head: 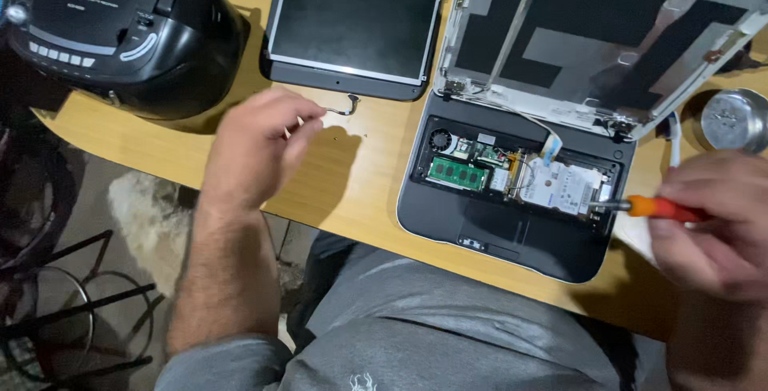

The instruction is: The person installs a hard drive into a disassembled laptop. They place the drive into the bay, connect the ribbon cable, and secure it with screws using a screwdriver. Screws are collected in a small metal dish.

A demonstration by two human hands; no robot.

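Right hand (716, 227) grips an orange screwdriver (652, 208) lying level, tip pointing left into the laptop (496, 231).

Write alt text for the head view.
A right hand holds an orange screwdriver at the drive bay of an opened laptop on a wooden table. The left hand hovers near a detached screen and a black stereo.

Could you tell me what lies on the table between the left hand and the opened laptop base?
In the head view, only bare wooden table separates the left hand from the laptop base; a small bent cable lies just above that stretch.
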